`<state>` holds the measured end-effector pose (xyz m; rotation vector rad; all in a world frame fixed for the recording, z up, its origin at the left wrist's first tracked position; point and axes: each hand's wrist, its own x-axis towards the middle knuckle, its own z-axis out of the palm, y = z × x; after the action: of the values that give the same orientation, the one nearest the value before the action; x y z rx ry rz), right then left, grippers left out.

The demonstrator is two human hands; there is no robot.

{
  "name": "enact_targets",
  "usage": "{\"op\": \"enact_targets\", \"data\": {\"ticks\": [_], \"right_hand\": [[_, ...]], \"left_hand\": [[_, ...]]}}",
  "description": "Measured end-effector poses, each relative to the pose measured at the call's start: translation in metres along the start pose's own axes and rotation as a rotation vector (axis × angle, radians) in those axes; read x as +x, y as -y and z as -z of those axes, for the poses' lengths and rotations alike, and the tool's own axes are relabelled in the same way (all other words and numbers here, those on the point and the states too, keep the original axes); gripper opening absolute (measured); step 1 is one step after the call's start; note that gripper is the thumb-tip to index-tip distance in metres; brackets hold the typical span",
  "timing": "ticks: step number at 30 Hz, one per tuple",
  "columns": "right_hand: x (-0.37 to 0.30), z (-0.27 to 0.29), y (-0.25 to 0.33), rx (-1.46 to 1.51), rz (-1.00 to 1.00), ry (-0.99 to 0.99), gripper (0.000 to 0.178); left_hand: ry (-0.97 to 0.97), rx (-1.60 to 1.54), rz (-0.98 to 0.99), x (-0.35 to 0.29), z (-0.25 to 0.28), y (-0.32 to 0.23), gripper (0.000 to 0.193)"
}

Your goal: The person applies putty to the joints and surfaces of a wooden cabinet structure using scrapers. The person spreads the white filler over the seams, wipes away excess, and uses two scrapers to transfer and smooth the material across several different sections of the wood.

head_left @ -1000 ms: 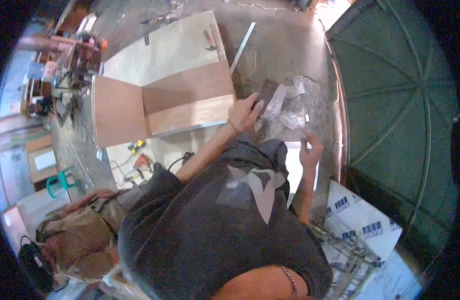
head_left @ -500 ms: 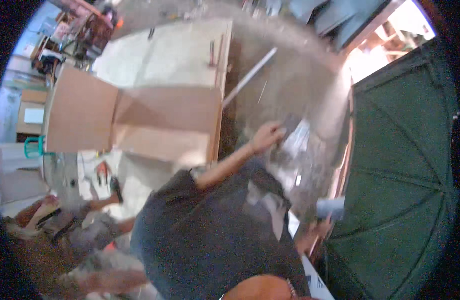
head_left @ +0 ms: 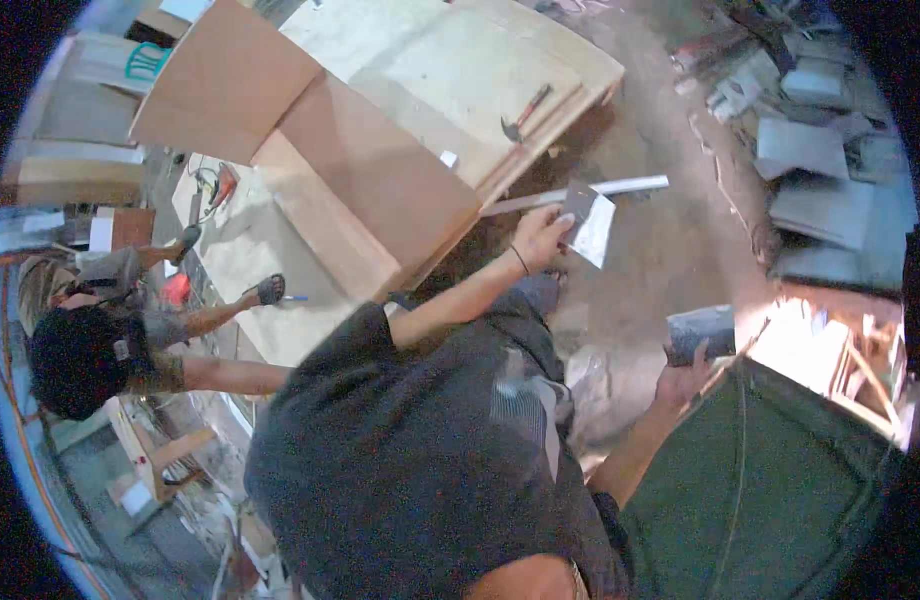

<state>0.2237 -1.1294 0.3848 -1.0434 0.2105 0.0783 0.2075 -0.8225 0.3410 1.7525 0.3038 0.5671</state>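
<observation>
My left hand (head_left: 542, 240) is stretched out ahead, fingers closed on the near edge of a thin folded sheet (head_left: 590, 228), dark on one part and pale and shiny on the other. To its right, my right hand (head_left: 686, 378) grips a grey, flat rectangular piece (head_left: 702, 334), darker along its lower side; I cannot tell its exact kind. Both pieces are held up above the floor, apart from each other. A long white strip (head_left: 630, 186) lies on the floor beyond the folded sheet.
Brown panels (head_left: 370, 150) joined at angles stand ahead left, beside a pale board stack with a hammer (head_left: 525, 114) on it. A co-worker (head_left: 85, 350) crouches at the left near a red-handled tool (head_left: 220, 188). Dark green ribbed fabric (head_left: 780, 490) spreads at right.
My view has swung to the right, so the panels sit turned and the green fabric lower. My right hand has come up and forward with the grey piece; the left still holds its sheet.
</observation>
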Motion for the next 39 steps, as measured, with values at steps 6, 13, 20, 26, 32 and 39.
{"op": "enact_targets", "data": {"ticks": [6, 13, 20, 26, 32, 39], "right_hand": [[0.065, 0.003, -0.007, 0.114, -0.125, -0.069, 0.041], [0.173, 0.012, -0.036, -0.834, 0.253, 0.491, 0.04], [0.3, -0.108, 0.001, -1.485, 0.071, 0.979, 0.034], [0.381, -0.101, -0.07, -1.112, -0.119, 1.181, 0.033], [0.355, -0.173, -0.076, -0.89, 0.081, 1.284, 0.037], [0.305, -0.233, -0.119, -0.755, 0.077, 1.326, 0.042]], "left_hand": [[0.034, -0.122, 0.236, 0.041, -0.033, -0.025, 0.021], [-0.142, -0.17, 0.398, 0.077, -0.064, -0.006, 0.023], [-0.547, -0.059, 0.376, 0.074, -0.088, 0.002, 0.021], [-0.643, 0.082, 0.358, 0.095, -0.117, 0.003, 0.027], [-0.791, 0.065, 0.413, 0.099, -0.108, 0.04, 0.031], [-0.87, -0.151, 0.367, 0.092, -0.026, 0.04, 0.037]]}}
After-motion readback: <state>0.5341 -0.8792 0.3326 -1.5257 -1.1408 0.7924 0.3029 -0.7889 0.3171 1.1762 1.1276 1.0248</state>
